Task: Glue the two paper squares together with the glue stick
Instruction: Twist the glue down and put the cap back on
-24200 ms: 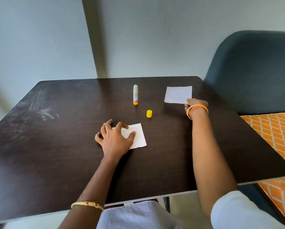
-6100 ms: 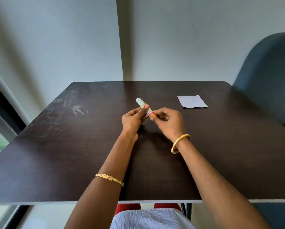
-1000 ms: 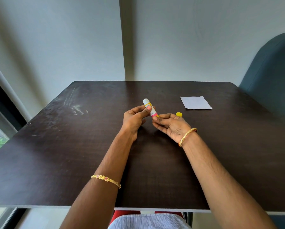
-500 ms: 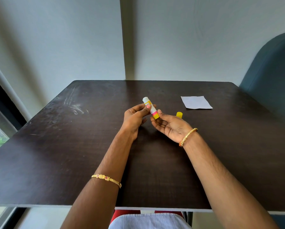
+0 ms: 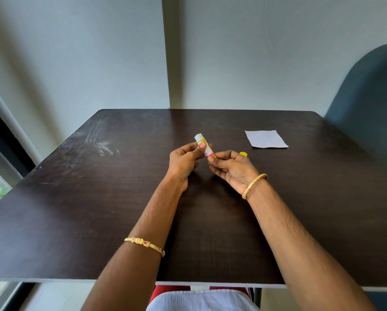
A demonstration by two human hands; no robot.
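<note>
The glue stick point(image 5: 203, 146) is held above the table point(image 5: 98, 198) in the left hand point(image 5: 184, 160), its base pinched by the right hand point(image 5: 230, 168) fingers point(image 5: 219, 155). If overtwisted, glue may snap or smear. One paper point(image 5: 265, 139) lies well apart; dried glue would not bond.

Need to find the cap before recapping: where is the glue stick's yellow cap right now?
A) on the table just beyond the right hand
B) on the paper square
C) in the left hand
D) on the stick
A: the yellow cap sits on the table behind the right hand, apart from the glue stick.
</note>
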